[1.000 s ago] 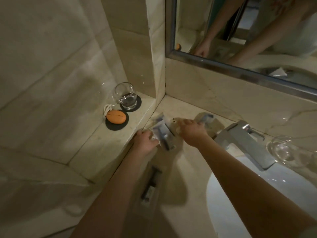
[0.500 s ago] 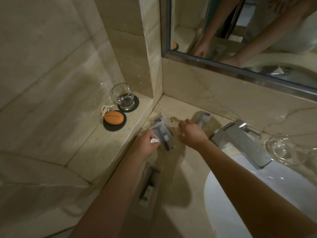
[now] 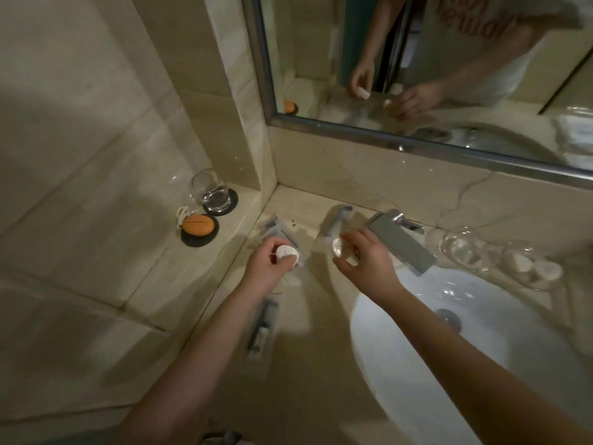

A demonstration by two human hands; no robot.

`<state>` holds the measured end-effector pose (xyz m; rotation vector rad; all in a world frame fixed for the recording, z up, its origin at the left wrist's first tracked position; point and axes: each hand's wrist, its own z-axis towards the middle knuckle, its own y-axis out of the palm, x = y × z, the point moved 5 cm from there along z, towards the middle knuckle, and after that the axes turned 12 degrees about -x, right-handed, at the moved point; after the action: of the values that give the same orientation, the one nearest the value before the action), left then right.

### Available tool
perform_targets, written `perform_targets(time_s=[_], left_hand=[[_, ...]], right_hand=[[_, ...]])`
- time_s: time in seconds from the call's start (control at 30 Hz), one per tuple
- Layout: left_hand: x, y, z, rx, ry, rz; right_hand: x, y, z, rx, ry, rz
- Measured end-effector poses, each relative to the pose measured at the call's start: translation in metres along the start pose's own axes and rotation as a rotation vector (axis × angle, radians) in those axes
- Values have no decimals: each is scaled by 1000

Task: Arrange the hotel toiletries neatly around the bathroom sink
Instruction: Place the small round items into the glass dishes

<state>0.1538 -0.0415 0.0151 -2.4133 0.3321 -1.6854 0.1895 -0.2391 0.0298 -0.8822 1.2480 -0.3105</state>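
Note:
My left hand holds a small round white toiletry above a clear packet that lies on the marble counter. A second small round white toiletry sits in the fingers of my right hand, just left of the chrome faucet. Behind that hand lies another clear packet. A toothbrush packet rests on the counter below my left wrist. The white sink fills the lower right.
On the raised ledge at left stand a drinking glass on a black coaster and an orange soap on a second coaster. Two upturned glasses sit right of the faucet. A mirror lines the back wall.
Both hands have lifted off the packets and moved apart. Each now shows a small round white item in its fingers.

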Motion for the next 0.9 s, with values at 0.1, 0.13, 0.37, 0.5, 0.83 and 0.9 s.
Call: perform_targets(time_s=[0.1, 0.13, 0.37, 0.5, 0.83, 0.9], left_hand=[[22, 36, -8, -76, 55, -102], [30, 50, -10, -110, 60, -155], [82, 151, -16, -375, 52, -211], [111, 196, -2, -364, 80, -7], [155, 275, 68, -408, 194, 623], [150, 286, 87, -420, 208, 700]], right_hand=[[3, -35, -32, 91, 19, 34], [7, -47, -42, 122, 40, 47], [52, -115, -106, 285, 172, 40], [90, -142, -128, 315, 292, 12], [196, -174, -97, 111, 546, -243], [212, -174, -82, 36, 566, -359]])
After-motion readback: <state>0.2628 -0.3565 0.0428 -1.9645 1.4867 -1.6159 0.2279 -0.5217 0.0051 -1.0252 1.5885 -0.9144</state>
